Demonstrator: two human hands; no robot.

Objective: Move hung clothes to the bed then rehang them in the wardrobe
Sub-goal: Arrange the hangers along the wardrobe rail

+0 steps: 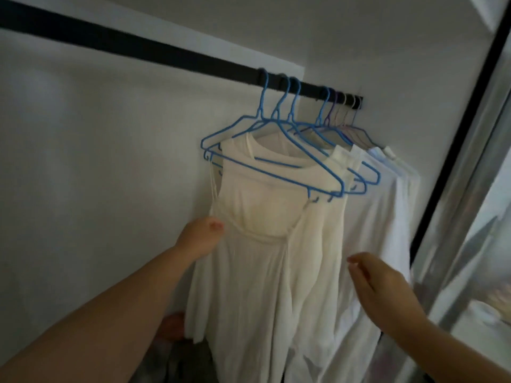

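While every white garment [276,244] hangs on the rail [166,55] toward two o'clock, her left hand [200,236] grips the front dress; right hand [378,283] hovers loosely spread; whether unloading or rehanging, I cannot tell.

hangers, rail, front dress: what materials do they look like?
Blue hangers: thin stiff wire shape in even blue, probably coated metal or plastic; can't tell which.
Rail: flat matte black bar, likely painted metal, though wood is possible.
Front dress: soft cream fabric hanging in loose folds, thin, possibly cotton or viscose.
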